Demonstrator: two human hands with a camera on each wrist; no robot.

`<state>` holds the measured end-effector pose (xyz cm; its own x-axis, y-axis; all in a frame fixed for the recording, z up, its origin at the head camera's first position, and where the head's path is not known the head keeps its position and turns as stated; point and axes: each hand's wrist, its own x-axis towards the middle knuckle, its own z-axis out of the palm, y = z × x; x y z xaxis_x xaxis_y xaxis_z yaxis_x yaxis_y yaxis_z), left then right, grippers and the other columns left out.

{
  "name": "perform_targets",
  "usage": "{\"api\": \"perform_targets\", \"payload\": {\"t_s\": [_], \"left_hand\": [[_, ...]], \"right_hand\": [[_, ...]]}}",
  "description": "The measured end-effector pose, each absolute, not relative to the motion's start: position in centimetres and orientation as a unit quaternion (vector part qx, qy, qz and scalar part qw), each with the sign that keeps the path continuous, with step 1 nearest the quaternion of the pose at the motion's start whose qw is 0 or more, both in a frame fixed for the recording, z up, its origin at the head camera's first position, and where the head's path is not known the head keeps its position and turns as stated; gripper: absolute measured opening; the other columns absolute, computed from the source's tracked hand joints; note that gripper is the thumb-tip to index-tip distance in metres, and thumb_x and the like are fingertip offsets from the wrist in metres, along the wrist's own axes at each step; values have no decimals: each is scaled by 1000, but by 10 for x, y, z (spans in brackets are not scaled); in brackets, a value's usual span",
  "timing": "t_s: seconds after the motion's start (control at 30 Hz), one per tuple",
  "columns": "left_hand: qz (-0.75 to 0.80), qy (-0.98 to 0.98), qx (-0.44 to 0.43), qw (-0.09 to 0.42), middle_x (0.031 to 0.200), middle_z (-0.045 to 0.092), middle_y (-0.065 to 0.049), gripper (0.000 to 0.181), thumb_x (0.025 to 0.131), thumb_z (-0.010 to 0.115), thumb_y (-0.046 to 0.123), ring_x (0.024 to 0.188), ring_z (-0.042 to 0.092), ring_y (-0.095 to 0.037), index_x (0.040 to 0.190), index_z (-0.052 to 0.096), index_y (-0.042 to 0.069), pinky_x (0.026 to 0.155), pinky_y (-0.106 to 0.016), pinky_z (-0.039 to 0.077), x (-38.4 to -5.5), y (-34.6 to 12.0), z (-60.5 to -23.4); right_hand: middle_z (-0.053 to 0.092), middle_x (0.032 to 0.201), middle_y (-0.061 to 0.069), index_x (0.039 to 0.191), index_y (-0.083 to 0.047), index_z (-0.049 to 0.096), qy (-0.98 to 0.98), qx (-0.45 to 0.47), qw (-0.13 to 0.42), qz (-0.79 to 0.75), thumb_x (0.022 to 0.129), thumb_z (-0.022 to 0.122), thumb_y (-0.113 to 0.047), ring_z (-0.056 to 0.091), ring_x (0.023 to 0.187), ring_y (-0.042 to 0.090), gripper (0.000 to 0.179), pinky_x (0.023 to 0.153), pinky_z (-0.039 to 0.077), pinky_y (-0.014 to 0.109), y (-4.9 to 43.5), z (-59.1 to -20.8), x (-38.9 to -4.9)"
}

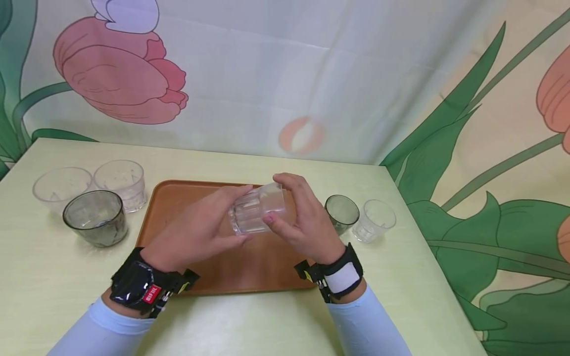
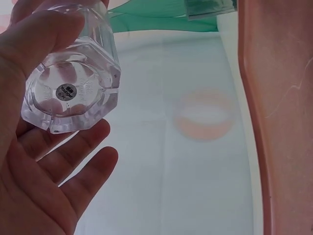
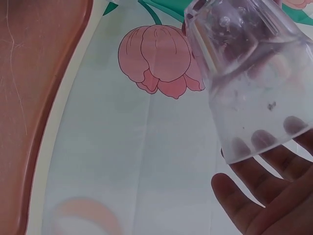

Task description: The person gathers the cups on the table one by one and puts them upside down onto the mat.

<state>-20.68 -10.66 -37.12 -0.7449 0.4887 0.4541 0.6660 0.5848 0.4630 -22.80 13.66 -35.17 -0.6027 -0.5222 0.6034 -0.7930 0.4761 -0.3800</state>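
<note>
A clear faceted tumbler (image 1: 258, 210) lies on its side in the air over the brown tray (image 1: 191, 291), held between both hands. My left hand (image 1: 198, 230) grips its base end, with the thumb over the wall in the left wrist view. There the octagonal tumbler base (image 2: 71, 93) shows a small round sticker. My right hand (image 1: 307, 222) holds the rim end, thumb on the near side and fingers on the far side. In the right wrist view, fingertips show through the frosted-looking upper wall of the tumbler (image 3: 259, 103).
On the left of the table (image 1: 58, 287) stand two clear cups (image 1: 120, 183) (image 1: 60, 190) and a grey smoky cup (image 1: 98, 222). Right of the tray stand a smaller smoky cup (image 1: 342, 212) and a small clear cup (image 1: 374, 222). A flower-printed curtain (image 1: 249, 89) hangs behind.
</note>
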Motion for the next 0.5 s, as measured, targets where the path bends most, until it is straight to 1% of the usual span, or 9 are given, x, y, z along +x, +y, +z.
{"api": "perform_targets", "payload": {"t_s": [0.13,0.2,0.27,0.37,0.43,0.5], "left_hand": [[-312,-880,-327,148,130,58,2,85,81,84,35,104,58,-9,151,40,19,86,-30,57,-206,-109,-368],[-309,-880,-327,152,132,58,2,85,80,84,36,107,58,-9,151,40,19,88,-31,57,-205,-111,-366],[-307,-879,-329,157,134,58,0,86,80,85,36,108,59,-11,151,40,18,89,-33,57,-204,-112,-364],[-306,-876,-334,162,136,58,-3,87,79,86,34,111,59,-15,152,40,16,91,-37,57,-203,-115,-361],[-305,-876,-336,164,137,58,-4,88,79,86,32,113,60,-17,152,40,16,93,-39,56,-202,-117,-360],[-307,-875,-337,162,138,57,-5,88,79,86,30,115,59,-18,152,40,16,96,-41,55,-202,-118,-359]], "right_hand": [[52,137,11,142,-8,44,-832,397,211,325,96,47,-66,54,121,23,74,102,49,40,138,-350,-227],[53,138,11,142,-7,44,-828,405,210,327,94,54,-62,53,121,24,73,104,49,41,139,-350,-228],[52,138,12,142,-6,43,-823,418,206,326,90,68,-54,53,122,25,75,105,48,41,140,-349,-229],[51,139,12,144,-5,39,-819,435,194,321,78,85,-39,51,125,25,87,108,45,40,142,-348,-230],[50,139,10,146,-7,36,-821,441,183,315,72,90,-33,51,124,23,95,106,47,38,143,-348,-231],[49,139,9,148,-9,33,-823,442,173,312,70,91,-32,50,124,21,99,104,48,38,144,-348,-232]]}}
